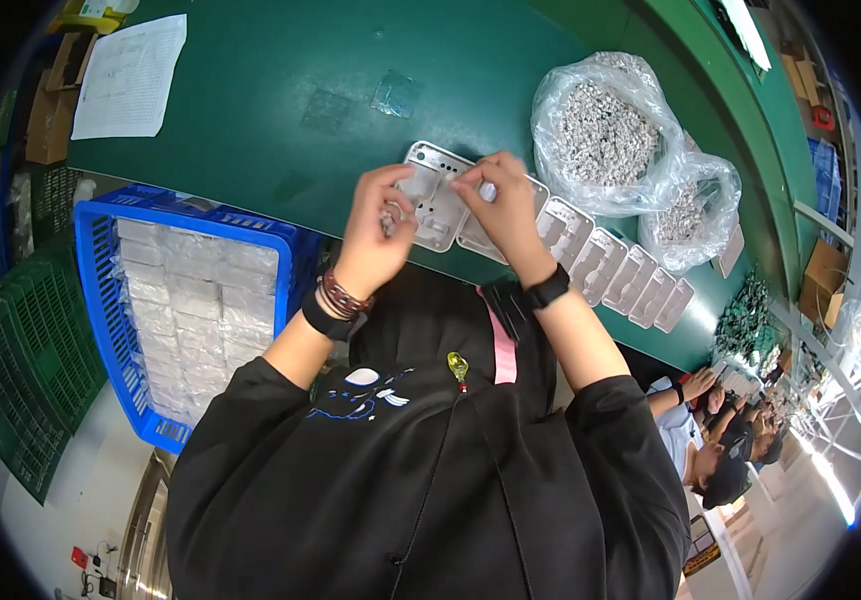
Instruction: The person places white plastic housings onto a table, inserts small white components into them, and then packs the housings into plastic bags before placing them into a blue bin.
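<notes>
A light grey moulded housing [440,222] with a rounded rim and several holes lies open side up on the green table, in front of me. My left hand [378,228] is at its left side, fingers curled; small silvery bits show in the palm, too small to name. Over the housing's right edge, my right hand [505,205] pinches thumb and forefinger together; what is between them cannot be made out. A row of similar grey housings [598,262] runs off to the right, the nearest partly covered by my right hand.
Clear plastic bags of small silvery metal parts [605,135] stand at the right. On the left, a blue crate [100,290] holds wrapped packs. A printed sheet [130,80] and a small clear film piece [396,94] lie on the table [280,60]. Co-workers [715,460] sit further right.
</notes>
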A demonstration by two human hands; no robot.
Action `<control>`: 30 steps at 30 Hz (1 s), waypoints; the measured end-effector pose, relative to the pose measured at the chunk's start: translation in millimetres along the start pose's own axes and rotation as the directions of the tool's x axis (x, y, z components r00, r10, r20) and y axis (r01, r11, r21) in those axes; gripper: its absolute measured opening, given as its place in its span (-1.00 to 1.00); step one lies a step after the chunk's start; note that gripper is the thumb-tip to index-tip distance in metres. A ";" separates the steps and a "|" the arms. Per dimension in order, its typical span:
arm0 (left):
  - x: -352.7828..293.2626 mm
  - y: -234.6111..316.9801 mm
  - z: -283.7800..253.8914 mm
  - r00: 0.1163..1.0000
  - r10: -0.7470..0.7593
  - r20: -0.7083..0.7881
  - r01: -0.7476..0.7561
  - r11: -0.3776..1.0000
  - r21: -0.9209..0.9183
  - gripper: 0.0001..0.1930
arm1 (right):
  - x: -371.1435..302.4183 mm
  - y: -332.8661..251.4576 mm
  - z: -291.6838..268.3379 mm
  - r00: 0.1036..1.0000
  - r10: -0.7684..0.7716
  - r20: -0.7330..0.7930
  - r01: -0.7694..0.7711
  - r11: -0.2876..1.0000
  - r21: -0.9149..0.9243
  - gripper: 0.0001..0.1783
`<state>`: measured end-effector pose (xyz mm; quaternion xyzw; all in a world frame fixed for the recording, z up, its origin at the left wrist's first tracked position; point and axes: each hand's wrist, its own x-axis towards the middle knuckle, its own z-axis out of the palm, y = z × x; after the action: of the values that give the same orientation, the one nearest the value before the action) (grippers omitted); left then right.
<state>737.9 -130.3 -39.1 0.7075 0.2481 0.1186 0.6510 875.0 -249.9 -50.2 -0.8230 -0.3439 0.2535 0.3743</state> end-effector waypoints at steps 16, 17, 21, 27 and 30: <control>4.2 -46.8 -42.7 0.838 -0.410 0.361 0.329 -0.148 -0.933 -0.85 | 26.9 23.9 16.1 0.898 -0.405 0.171 0.402 0.600 -0.692 -0.84; 5.9 -36.4 -35.8 0.839 -0.403 0.365 0.337 -0.142 -0.931 -0.85 | 22.1 22.3 7.6 0.904 -0.398 0.158 0.395 0.634 -0.665 -0.82; 23.9 12.6 0.3 0.702 -0.697 0.149 0.333 0.136 -0.933 -0.87 | -5.4 16.2 -35.1 0.941 -0.338 0.022 0.293 0.780 -0.553 -0.74; 68.7 43.3 105.5 0.822 -0.490 0.291 0.517 0.426 -0.743 -0.85 | -62.3 65.7 -139.2 0.947 -0.185 -0.264 0.010 0.836 -0.548 -0.70; 91.4 63.4 179.8 0.831 -0.318 0.457 0.554 0.542 -0.632 -0.83 | -92.1 119.4 -219.5 0.885 -0.130 -0.448 -0.191 0.774 -0.603 -0.74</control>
<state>916.2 -241.1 -13.5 0.3024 0.2500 -0.0629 0.9176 1009.5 -474.2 -0.1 -0.9418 -0.2948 -0.0754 0.1429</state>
